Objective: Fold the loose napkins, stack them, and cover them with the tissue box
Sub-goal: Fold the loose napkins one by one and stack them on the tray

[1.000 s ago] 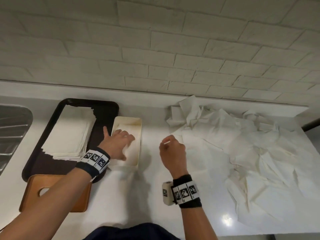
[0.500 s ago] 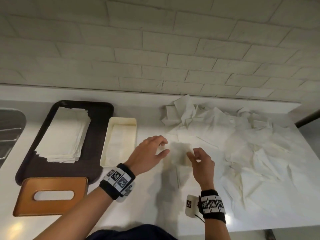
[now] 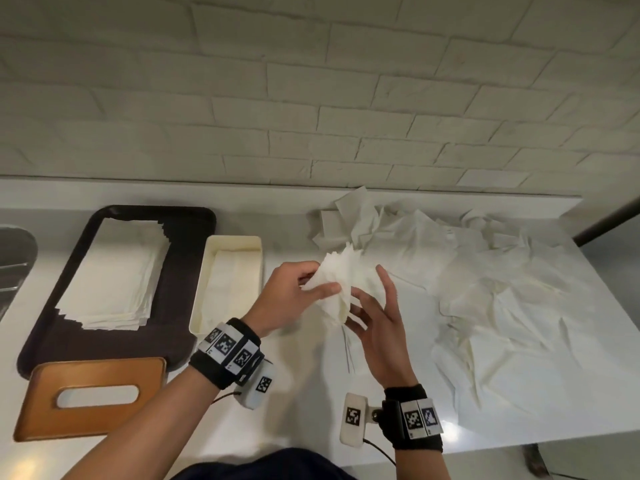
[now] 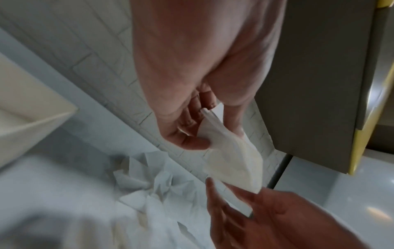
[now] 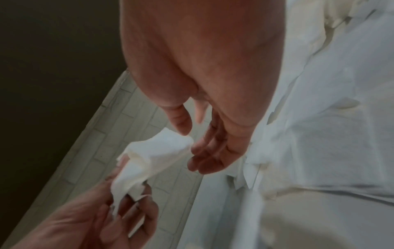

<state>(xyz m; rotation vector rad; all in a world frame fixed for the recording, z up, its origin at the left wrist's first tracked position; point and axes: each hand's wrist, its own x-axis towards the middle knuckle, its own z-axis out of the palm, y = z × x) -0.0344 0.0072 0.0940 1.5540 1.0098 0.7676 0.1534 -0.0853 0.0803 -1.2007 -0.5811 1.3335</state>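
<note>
A white napkin (image 3: 341, 285) hangs crumpled above the counter between my hands. My left hand (image 3: 320, 280) pinches its upper left part between thumb and fingers; the left wrist view shows the same pinch (image 4: 202, 121) on the napkin (image 4: 234, 161). My right hand (image 3: 367, 289) has spread, nearly straight fingers that touch the napkin's lower right corner. In the right wrist view that hand (image 5: 192, 148) is relaxed beside the napkin (image 5: 153, 156). The loose napkin pile (image 3: 485, 289) covers the counter on the right. The brown tissue box cover (image 3: 90, 420) lies at the front left.
A cream rectangular base (image 3: 204, 292) holding a folded napkin (image 3: 235, 282) stands left of my hands. Beyond it, a dark tray (image 3: 183, 265) carries a stack of folded napkins (image 3: 117, 271). A sink (image 3: 14, 265) lies at the far left. A brick wall runs behind.
My left hand left the cream base and moved right. Both hands met at a napkin on the counter and lifted it; the right hand went from curled to spread.
</note>
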